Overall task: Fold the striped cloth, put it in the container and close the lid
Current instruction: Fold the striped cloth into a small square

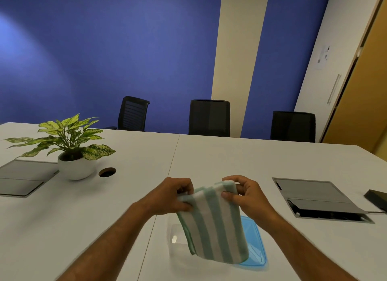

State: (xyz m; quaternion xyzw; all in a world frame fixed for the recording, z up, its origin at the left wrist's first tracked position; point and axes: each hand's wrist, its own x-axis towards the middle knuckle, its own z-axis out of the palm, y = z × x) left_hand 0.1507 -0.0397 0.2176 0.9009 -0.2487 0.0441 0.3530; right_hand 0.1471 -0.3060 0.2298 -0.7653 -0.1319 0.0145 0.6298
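The striped cloth [215, 226], green and white, is folded into a thick rectangle and hangs in the air above the table. My left hand [173, 196] pinches its upper left corner and my right hand [244, 196] pinches its upper right corner. Below and behind the cloth, a clear container [174, 236] stands on the table, mostly hidden by the cloth. The blue lid [254, 243] lies flat on the table to the container's right, partly covered by the cloth's lower edge.
A potted plant [72, 153] in a white pot stands at the left, with a round cable hole [107, 172] beside it. Grey cable hatches [314, 198] are set into the white table [240, 159] at right and far left. A black device [377, 199] lies at the right edge. Black chairs line the far side.
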